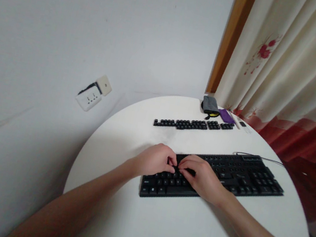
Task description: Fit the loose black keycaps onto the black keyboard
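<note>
Toward the middle of the round counter (pixel 117 144), running from the centre out to the right edge, lies the keyboard (pixel 244 179), flat and slightly askew. Both hands work over its left half: the left hand (pixel 155 159) comes in from the near left, the right hand (pixel 200 173) from the near right, and their fingertips almost meet above the middle rows. Each grip has thumb and fingers drawn in close to one another, but whether either is clamped on a key I cannot tell, since the fingers hide what lies beneath them.

Between the keyboard and the far edge, loose keys (pixel 191 125) stand in a line, split into short groups and well apart from the hands. Near the far right edge sit a grey pouch (pixel 210 105) and, just beside it, a purple cloth (pixel 226 116). A cable (pixel 263 157) leaves the keyboard's back toward the right edge.

The step in hand looks like fingertip work on single keys, with one hand steadying while the other handles, though which does which is unclear. The next move seems to call for a narrow, vertical pinch on one key, leaving its neighbours and the lined-up groups undisturbed.
</note>
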Demonstrator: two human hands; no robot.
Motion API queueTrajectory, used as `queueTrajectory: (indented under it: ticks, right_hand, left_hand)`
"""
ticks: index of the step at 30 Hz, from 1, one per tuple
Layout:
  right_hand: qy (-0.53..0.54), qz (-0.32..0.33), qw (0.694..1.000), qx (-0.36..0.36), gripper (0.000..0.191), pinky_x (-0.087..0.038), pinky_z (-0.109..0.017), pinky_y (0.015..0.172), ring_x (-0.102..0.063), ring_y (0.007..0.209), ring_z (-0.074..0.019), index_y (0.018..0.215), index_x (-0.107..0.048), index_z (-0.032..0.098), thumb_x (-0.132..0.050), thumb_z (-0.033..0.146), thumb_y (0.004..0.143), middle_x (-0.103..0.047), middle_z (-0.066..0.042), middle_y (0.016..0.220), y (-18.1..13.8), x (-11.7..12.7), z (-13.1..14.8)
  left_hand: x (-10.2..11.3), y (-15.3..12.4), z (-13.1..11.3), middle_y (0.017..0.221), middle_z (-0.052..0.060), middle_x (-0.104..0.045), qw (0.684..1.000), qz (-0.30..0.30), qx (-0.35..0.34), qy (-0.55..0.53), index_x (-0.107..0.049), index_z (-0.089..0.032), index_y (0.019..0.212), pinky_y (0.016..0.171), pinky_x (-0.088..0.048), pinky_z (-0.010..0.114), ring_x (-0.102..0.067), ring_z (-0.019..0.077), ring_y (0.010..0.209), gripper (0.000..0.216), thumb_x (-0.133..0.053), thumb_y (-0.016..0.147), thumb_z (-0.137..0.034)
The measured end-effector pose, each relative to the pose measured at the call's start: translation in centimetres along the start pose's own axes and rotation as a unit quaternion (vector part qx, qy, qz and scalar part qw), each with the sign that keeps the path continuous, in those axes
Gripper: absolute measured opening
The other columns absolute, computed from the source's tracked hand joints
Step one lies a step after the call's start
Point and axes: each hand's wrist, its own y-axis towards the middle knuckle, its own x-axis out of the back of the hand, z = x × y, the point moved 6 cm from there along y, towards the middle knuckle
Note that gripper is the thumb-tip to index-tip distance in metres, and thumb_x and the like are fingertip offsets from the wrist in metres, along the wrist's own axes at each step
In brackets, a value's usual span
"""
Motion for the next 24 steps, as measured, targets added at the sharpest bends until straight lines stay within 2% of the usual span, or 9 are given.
queueTrajectory:
  ticks: [10, 17, 24]
  right_hand:
    - [-0.055, 0.014, 0.997, 0.043, 0.017, -0.051, -0.03, 0.081, -0.062, 0.09, -0.0185, 0.087, -0.072, 0.019, -0.057, 0.01, 0.09, -0.069, -0.007, 0.096, 0.0, -0.2, 0.8]
    - [-0.068, 0.025, 0.996, 0.045, 0.017, -0.051, -0.031, 0.082, -0.061, 0.092, -0.0189, 0.088, -0.071, 0.018, -0.056, 0.011, 0.091, -0.069, -0.007, 0.096, 0.2, -0.4, 0.7]
    - [-0.084, 0.05, 0.995, 0.037, 0.019, -0.05, -0.032, 0.085, -0.06, 0.094, -0.0194, 0.09, -0.073, 0.019, -0.055, 0.013, 0.09, -0.069, -0.007, 0.099, 0.2, 0.0, 1.2]
  left_hand:
    - [0.0, 0.1, -0.1, 0.079, 0.0, -0.072, 1.0, 0.008, -0.006, 0.005, -0.075, -0.02, 0.085, 0.063, -0.041, 0.023, -0.063, 0.0151, 0.071, 0.013, -0.076, 0.075, -0.027]
    - [0.0, 0.1, -0.1, 0.077, 0.0, -0.071, 1.0, 0.012, 0.001, 0.005, -0.075, -0.019, 0.084, 0.062, -0.04, 0.024, -0.063, 0.0156, 0.071, 0.012, -0.076, 0.075, -0.027]
    - [0.1, -0.1, -0.2, 0.08, 0.001, -0.072, 0.999, 0.007, -0.038, 0.011, -0.076, -0.02, 0.086, 0.064, -0.04, 0.025, -0.063, 0.0155, 0.072, 0.013, -0.068, 0.081, -0.029]
